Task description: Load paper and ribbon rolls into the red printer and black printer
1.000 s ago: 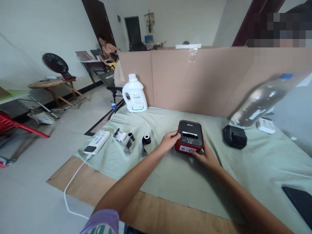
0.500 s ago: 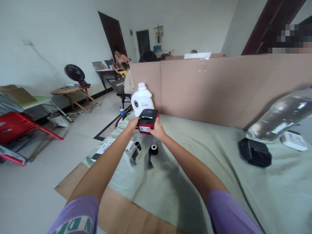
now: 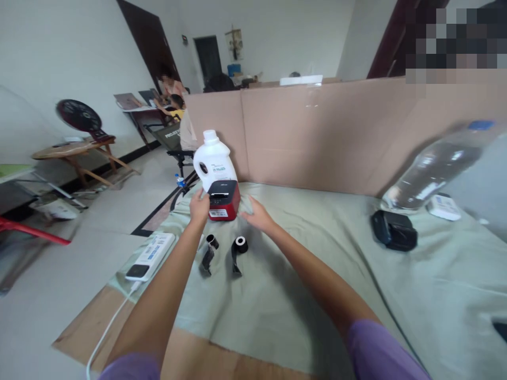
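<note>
Printer: compact red-and-black printer [image 3: 224, 200] with a slot in its top, standing on the pale green cloth [image 3: 277, 295] in front of the white jug.
Printer markings: pale brand mark on the top and white sticker [image 3: 218, 213] on the front, both too small to read.
Left hand [image 3: 199, 207]: at the printer's 9 o'clock, fingertips at its left edge, partly covering that side; whether they grip cannot be told.
Right hand [image 3: 258, 215]: at 4 o'clock, fingers spread and parted, just beside the red right wall, holding nothing.
White jug [image 3: 216, 161]: 12 o'clock; green-blue print blurred, lower front hidden by the printer.
Black rolls: one with a white core [image 3: 240, 243], 5 o'clock; another [image 3: 213, 241], 7 o'clock; both with loose tails.
White bar-shaped device [image 3: 152, 256]: 8 o'clock, cable attached, blue print illegible.
Black case [image 3: 394, 230]: 3 o'clock.
Folding chair [image 3: 171, 137]: 10 o'clock, lettered "PROJE", remainder unclear.
Dark slab [image 3: 500, 328]: 4 o'clock, cut off by the right edge.
</note>
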### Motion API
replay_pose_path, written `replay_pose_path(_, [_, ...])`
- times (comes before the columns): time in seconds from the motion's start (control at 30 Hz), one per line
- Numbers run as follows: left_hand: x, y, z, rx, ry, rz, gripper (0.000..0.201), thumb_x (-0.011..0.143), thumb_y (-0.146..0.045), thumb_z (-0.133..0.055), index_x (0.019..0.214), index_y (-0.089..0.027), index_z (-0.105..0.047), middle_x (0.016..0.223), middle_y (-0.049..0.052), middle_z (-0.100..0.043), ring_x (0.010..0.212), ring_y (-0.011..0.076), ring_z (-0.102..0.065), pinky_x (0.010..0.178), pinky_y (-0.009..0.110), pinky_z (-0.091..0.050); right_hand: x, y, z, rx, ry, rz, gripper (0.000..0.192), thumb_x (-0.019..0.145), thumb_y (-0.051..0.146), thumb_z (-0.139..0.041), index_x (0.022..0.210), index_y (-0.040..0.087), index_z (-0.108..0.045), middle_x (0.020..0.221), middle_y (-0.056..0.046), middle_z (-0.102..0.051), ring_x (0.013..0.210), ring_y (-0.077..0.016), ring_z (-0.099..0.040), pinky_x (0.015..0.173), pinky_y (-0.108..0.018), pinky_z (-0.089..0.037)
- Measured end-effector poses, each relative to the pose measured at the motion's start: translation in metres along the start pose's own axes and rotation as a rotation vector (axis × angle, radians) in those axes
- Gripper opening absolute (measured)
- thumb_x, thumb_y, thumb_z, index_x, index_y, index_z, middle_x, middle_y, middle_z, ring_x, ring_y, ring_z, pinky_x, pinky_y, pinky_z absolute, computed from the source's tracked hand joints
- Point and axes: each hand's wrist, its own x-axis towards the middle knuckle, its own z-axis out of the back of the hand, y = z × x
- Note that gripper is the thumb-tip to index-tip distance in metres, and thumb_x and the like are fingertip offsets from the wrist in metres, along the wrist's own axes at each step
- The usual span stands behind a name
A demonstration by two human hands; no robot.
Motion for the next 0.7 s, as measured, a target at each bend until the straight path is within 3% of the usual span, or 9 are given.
replay_pose_path(0.07, [-0.023, -0.016, -0.009, -0.032, -0.119, -0.18, 0.049, 0.095, -0.027, -0.048, 0.142, -0.019, -0.057, 0.15, 0.006, -0.056, 0.148, 0.0258, -0.04, 0.12, 0.04, -0.038, -0.038, -0.016, 0.059, -0.145, -0.056, -0.065, 0.076, 0.074, 0.046, -0.069, 0.144, 0.02, -0.052, 0.144, -0.015, -0.057, 0.137, -0.0382, -0.048, 0.118, -0.058, -0.033])
replay_pose_path(0.13, [-0.062, -0.032, -0.029, -0.091, -0.091, -0.374, 0.047, 0.096, -0.027, -0.046, 0.14, -0.019, -0.059, 0.15, 0.005, -0.056, 0.146, 0.0236, -0.043, 0.122, 0.037, -0.034, -0.084, -0.03, 0.133, -0.336, -0.238, -0.138, 0.071, 0.078, 0.044, -0.063, 0.142, 0.016, -0.052, 0.143, -0.019, -0.055, 0.137, -0.0396, -0.046, 0.117, -0.06, -0.03])
replay_pose_path(0.2, [-0.114, -0.042, -0.059, -0.106, 0.132, -0.495, 0.044, 0.098, -0.028, -0.041, 0.135, -0.021, -0.063, 0.142, 0.006, -0.063, 0.137, 0.0234, -0.053, 0.119, 0.038, -0.039, -0.129, -0.038, 0.208, -0.603, -0.467, -0.267, 0.067, 0.083, 0.043, -0.058, 0.142, 0.012, -0.05, 0.146, -0.024, -0.05, 0.14, -0.0422, -0.039, 0.116, -0.064, -0.025])
replay_pose_path(0.27, [-0.172, -0.041, -0.094, 0.01, 0.53, -0.593, 0.041, 0.097, -0.033, -0.045, 0.129, -0.022, -0.068, 0.134, 0.008, -0.069, 0.13, 0.0265, -0.06, 0.117, 0.042, -0.041, -0.166, -0.044, 0.272, -0.845, -0.695, -0.492, 0.072, 0.083, 0.046, -0.059, 0.145, 0.011, -0.045, 0.149, -0.028, -0.043, 0.142, -0.0466, -0.032, 0.113, -0.067, -0.022])
replay_pose_path(0.33, [-0.224, -0.031, -0.124, 0.186, 0.834, -0.73, 0.046, 0.094, -0.037, -0.051, 0.137, -0.024, -0.062, 0.147, 0.011, -0.059, 0.14, 0.0305, -0.05, 0.122, 0.051, -0.031, -0.189, -0.051, 0.318, -0.931, -0.707, -0.736, 0.087, 0.076, 0.052, -0.069, 0.147, 0.009, -0.041, 0.146, -0.032, -0.044, 0.138, -0.0502, -0.036, 0.11, -0.067, -0.026])
replay_pose_path(0.4, [-0.264, -0.016, -0.143, 0.294, 0.936, -0.844, 0.057, 0.095, -0.043, -0.051, 0.148, -0.025, -0.051, 0.16, 0.012, -0.042, 0.151, 0.0325, -0.034, 0.125, 0.056, -0.021, -0.2, -0.062, 0.344, -0.868, -0.584, -0.877, 0.099, 0.072, 0.056, -0.074, 0.15, 0.008, -0.037, 0.139, -0.031, -0.05, 0.132, -0.0484, -0.045, 0.106, -0.061, -0.036])
replay_pose_path(0.47, [-0.288, -0.003, -0.149, 0.35, 0.935, -0.917, 0.062, 0.097, -0.049, -0.046, 0.155, -0.027, -0.042, 0.165, 0.011, -0.031, 0.156, 0.032, -0.021, 0.126, 0.058, -0.013, -0.202, -0.073, 0.355, -0.778, -0.472, -0.885, 0.104, 0.072, 0.059, -0.074, 0.153, 0.009, -0.032, 0.135, -0.029, -0.054, 0.127, -0.0434, -0.052, 0.102, -0.054, -0.043])
replay_pose_path(0.6, [-0.302, 0.006, -0.136, 0.426, 0.916, -0.995, 0.063, 0.1, -0.054, -0.036, 0.159, -0.029, -0.034, 0.168, 0.007, -0.026, 0.157, 0.0297, -0.016, 0.127, 0.056, -0.01, -0.2, -0.081, 0.352, -0.763, -0.415, -0.852, 0.102, 0.074, 0.058, -0.073, 0.155, 0.012, -0.032, 0.134, -0.027, -0.053, 0.122, -0.0404, -0.057, 0.098, -0.049, -0.047])
replay_pose_path(0.7, [-0.303, 0.002, -0.128, 0.483, 0.936, -1.006, 0.064, 0.102, -0.053, -0.032, 0.159, -0.024, -0.033, 0.169, 0.008, -0.022, 0.158, 0.0301, -0.014, 0.127, 0.056, -0.01, -0.198, -0.065, 0.336, -0.754, -0.428, -0.834, 0.097, 0.075, 0.056, -0.074, 0.153, 0.012, -0.038, 0.13, -0.028, -0.055, 0.119, -0.0397, -0.058, 0.097, -0.048, -0.046])
